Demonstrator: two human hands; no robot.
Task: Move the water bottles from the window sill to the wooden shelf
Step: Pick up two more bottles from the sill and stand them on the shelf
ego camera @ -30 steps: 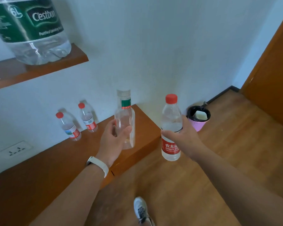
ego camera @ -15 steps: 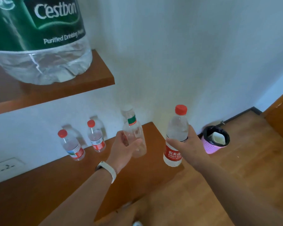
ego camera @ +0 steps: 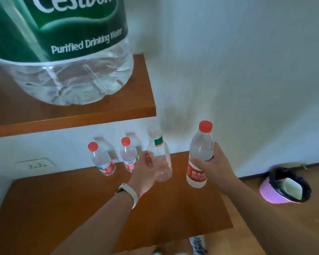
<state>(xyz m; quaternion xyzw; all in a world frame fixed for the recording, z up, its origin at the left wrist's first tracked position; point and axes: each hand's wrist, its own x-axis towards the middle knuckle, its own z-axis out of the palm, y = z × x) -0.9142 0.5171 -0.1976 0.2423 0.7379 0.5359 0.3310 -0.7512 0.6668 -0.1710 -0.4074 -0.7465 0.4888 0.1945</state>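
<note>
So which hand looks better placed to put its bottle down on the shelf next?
Probably the left hand. Its clear bottle hangs over the lower shelf, right beside the two standing bottles. The right hand holds its red-capped bottle out by the shelf's right end.

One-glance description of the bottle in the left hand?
Find the lower wooden shelf under the huge green-labelled jug. Above it, the left hand grips a clear bottle. The three neighbours have red caps and labels; this one has a pale cap and green neck band.
</note>
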